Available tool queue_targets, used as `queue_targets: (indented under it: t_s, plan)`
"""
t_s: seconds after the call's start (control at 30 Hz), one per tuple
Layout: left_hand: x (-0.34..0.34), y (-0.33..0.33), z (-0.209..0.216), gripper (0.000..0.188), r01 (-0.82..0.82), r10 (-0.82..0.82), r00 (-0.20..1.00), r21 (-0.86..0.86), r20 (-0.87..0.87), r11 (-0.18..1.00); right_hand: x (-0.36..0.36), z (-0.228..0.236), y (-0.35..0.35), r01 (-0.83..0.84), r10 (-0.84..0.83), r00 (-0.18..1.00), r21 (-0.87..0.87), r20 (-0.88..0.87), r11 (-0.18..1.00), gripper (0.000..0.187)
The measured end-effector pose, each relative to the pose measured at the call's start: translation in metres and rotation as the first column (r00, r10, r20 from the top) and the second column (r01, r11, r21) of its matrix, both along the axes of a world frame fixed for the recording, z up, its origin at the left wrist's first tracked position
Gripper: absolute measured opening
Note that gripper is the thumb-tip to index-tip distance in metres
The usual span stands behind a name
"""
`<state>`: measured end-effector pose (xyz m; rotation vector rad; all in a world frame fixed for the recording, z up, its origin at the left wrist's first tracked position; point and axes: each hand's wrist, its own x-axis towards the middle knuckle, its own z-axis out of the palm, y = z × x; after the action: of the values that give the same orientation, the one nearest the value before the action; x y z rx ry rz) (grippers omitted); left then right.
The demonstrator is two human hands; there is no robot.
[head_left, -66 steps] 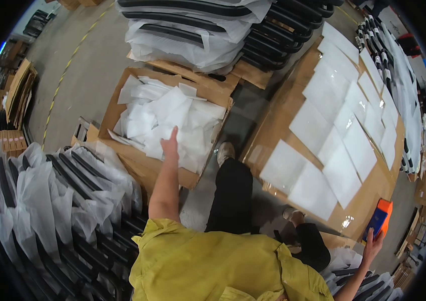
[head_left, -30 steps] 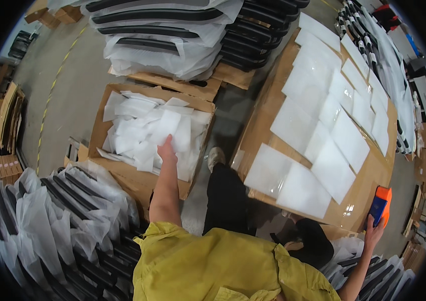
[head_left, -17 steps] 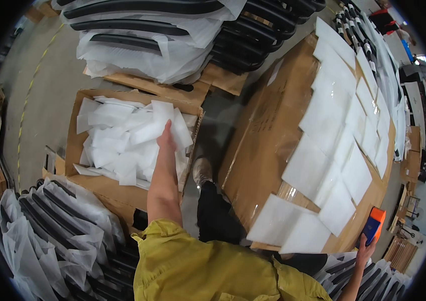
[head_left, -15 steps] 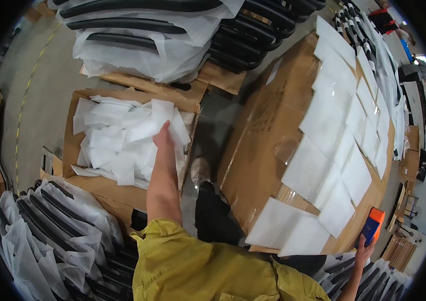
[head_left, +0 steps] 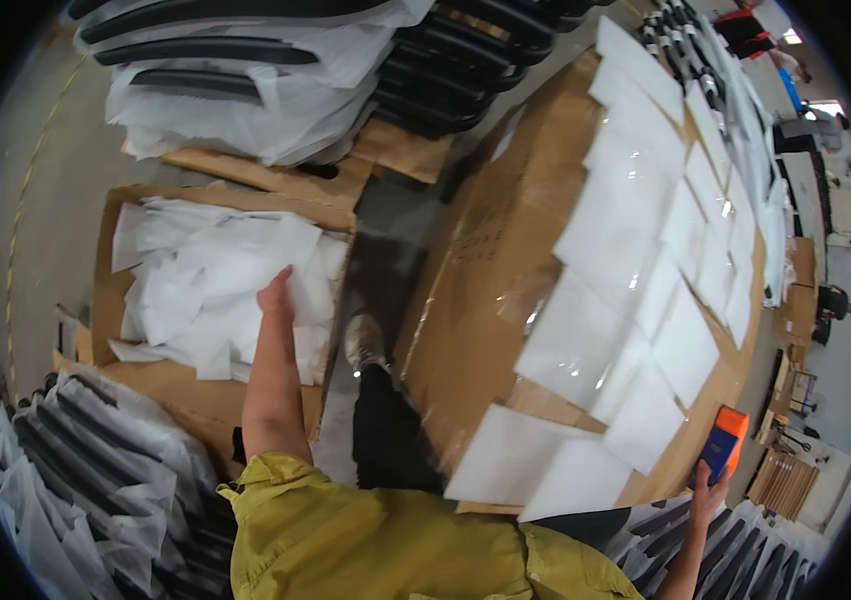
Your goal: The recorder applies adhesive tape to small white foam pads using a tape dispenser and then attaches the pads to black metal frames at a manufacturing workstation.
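My left hand (head_left: 276,294) reaches into an open cardboard box (head_left: 200,395) and grips a white foam sheet (head_left: 288,243) at its near edge. Most of its fingers are hidden by the sheet and the hand itself. Loose white foam sheets (head_left: 170,295) fill the box in a jumbled heap. Low on the right, my right hand (head_left: 710,487) is closed round a blue and orange block-shaped object (head_left: 725,445); its exact kind I cannot make out. It is held beside the near right corner of a large carton (head_left: 475,310), whose top bears overlapping white foam sheets (head_left: 585,330).
Black curved parts wrapped in white film (head_left: 215,60) are stacked beyond the box. More wrapped black parts (head_left: 95,470) stand at the near left. My shoe (head_left: 364,342) is on the floor between box and carton. Farther right, a person (head_left: 827,125) stands in the background.
The whole scene has shifted left in view as my head turned. In the box, my left hand has come slightly nearer, with the sheet lying flatter. My right hand keeps its hold.
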<state>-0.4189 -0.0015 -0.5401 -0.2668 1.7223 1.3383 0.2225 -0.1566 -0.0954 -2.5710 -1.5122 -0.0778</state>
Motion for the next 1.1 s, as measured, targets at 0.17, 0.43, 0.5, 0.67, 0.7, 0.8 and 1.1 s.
queue_targets:
  t_s: [0.17,0.43,0.5,0.67,0.7,0.8,1.1]
  plan:
    - [0.012,0.003,0.03,0.049,-0.094,0.094,0.995,-0.002,-0.038,0.996,0.001,-0.001,-0.001,-0.017,0.016,1.0,0.015,0.019,1.0,0.044]
    - [-0.012,-0.06,0.153,0.055,0.024,-0.009,0.977,0.067,-0.212,0.997,0.011,-0.006,-0.005,-0.03,0.027,0.982,0.014,0.187,0.999,0.048]
    - [-0.023,-0.079,0.169,0.055,-0.001,0.003,0.988,0.016,-0.154,1.0,0.013,-0.006,-0.007,0.011,-0.006,0.96,-0.015,0.279,1.0,0.05]
    - [-0.04,-0.109,0.198,0.056,0.193,-0.2,0.971,-0.064,-0.13,0.979,0.011,-0.004,-0.009,0.014,-0.007,0.971,-0.03,0.239,0.999,0.05]
    - [-0.041,-0.112,0.202,0.048,0.204,-0.202,0.97,-0.002,-0.138,0.979,0.011,-0.003,-0.009,-0.015,0.011,0.961,0.012,0.276,1.0,0.049]
    - [-0.043,-0.121,0.213,0.047,0.215,-0.212,0.944,-0.018,-0.255,0.977,0.009,0.0,-0.011,-0.029,0.029,0.974,-0.005,0.225,1.0,0.047]
    - [-0.055,-0.163,0.231,0.053,0.226,-0.205,0.845,-0.018,-0.495,0.974,0.013,0.005,-0.02,-0.08,0.065,0.989,0.113,0.133,0.99,0.036]
